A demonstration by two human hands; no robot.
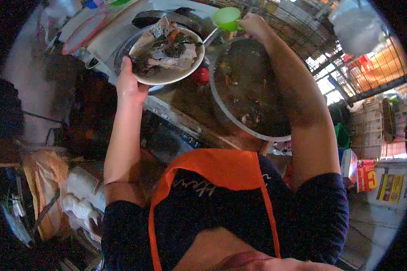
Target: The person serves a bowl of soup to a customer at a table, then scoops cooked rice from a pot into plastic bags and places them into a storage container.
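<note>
My left hand (132, 83) grips the near left rim of a white bowl (174, 81), thumb over the edge. In the bowl lie pale chunks of meat or fish (178, 58) with dark leafy bits in broth. My right hand (257, 26) is closed on the handle of a green plastic dipper (227, 18), held above the far edge of a large pot (233, 118). Dark, murky liquid (248, 81) with small floating bits fills the pot. What the dipper contains I cannot make out.
Behind the bowl is a dark round pan or lid (142, 19). A red round object (201, 76) sits between bowl and pot. The wooden counter edge (176, 115) runs in front of me. A wire grille (375, 77) and a hanging plastic bag (355, 27) are at right.
</note>
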